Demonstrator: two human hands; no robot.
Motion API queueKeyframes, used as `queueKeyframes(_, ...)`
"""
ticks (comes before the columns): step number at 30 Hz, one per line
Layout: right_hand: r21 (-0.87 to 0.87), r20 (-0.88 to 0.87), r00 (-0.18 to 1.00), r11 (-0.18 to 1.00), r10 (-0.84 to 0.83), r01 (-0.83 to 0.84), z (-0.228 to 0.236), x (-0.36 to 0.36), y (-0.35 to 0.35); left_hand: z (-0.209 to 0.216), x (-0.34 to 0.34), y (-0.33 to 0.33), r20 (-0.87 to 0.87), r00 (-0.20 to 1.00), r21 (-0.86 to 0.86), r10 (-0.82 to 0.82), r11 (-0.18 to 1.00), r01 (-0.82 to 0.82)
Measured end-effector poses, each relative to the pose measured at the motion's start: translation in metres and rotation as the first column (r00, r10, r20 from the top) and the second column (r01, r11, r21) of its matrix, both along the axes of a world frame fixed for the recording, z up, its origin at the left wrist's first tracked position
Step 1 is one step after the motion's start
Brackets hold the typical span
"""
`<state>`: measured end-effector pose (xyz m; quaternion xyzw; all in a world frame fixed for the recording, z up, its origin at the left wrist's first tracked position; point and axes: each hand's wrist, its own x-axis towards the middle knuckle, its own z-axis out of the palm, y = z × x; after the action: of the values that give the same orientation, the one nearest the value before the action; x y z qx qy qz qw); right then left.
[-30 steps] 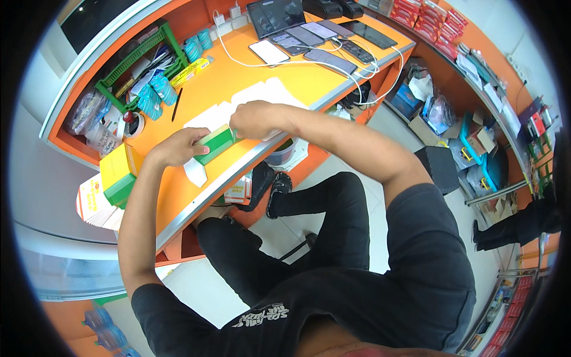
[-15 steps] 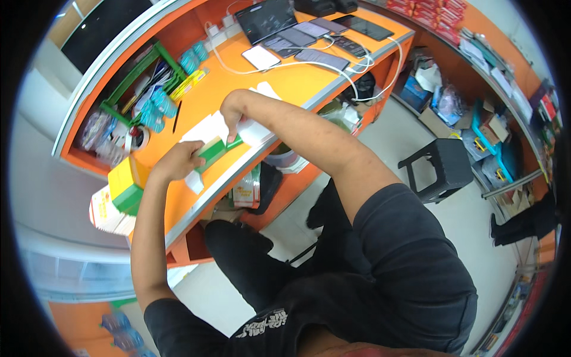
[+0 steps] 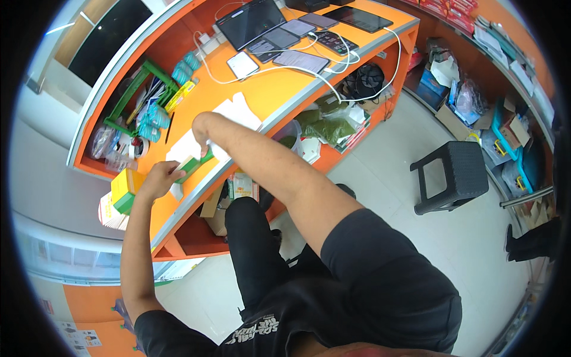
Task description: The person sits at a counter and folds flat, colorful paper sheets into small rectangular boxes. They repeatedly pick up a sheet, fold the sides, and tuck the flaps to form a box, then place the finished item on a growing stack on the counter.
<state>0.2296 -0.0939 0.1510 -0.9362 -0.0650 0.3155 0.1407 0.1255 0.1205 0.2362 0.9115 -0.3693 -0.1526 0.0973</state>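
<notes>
Over the orange counter (image 3: 159, 211), my left hand (image 3: 159, 178) is closed around one end of a small green box (image 3: 190, 168) with a pale side. At the box's other end is my right hand (image 3: 204, 131), its fingers bent down and pressed against a green part there. The forearm and wrist hide some of those fingers. White paper sheets (image 3: 238, 109) lie under and beyond the box. A yellow and green box (image 3: 125, 189) stands just left of my left hand, next to a stack of white and red packs (image 3: 110, 213).
Several phones (image 3: 301, 61) with white charging cables and a laptop (image 3: 252, 22) occupy the counter's far right. A green rack (image 3: 138, 86), blue-green rolls (image 3: 156, 119) and a black pen (image 3: 170, 128) are at the back left. On the floor at right stands a black stool (image 3: 455, 172).
My view has shifted, so the counter and both hands sit farther left. Both hands stay at the green box, which keeps about the same place on the counter.
</notes>
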Motion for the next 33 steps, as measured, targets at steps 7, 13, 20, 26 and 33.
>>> queueKeyframes(7,0.314,0.354,0.927,0.949,-0.126,0.009,0.018,-0.105,0.002,-0.017,0.029,0.024,-0.335,0.933,-0.047,0.132,0.987,-0.156)
queueKeyframes(13,0.513,0.652,0.673,0.857,-0.350,-0.051,-0.010,-0.153,-0.005,0.020,0.025,-0.036,-0.238,0.936,0.255,0.258,0.947,-0.197)
queueKeyframes(20,0.555,0.555,0.733,0.832,-0.394,0.027,-0.008,-0.157,0.021,-0.013,0.064,0.003,-0.190,0.930,0.184,0.315,0.942,-0.281)
queueKeyframes(26,0.526,0.014,0.944,0.805,-0.331,0.274,0.036,-0.117,0.011,-0.025,0.067,0.023,-0.175,0.945,0.214,0.277,0.947,-0.238)
queueKeyframes(33,0.351,-0.056,0.965,0.900,-0.257,0.260,0.028,-0.092,0.008,-0.031,0.083,-0.003,-0.257,0.915,0.325,0.310,0.920,-0.220)
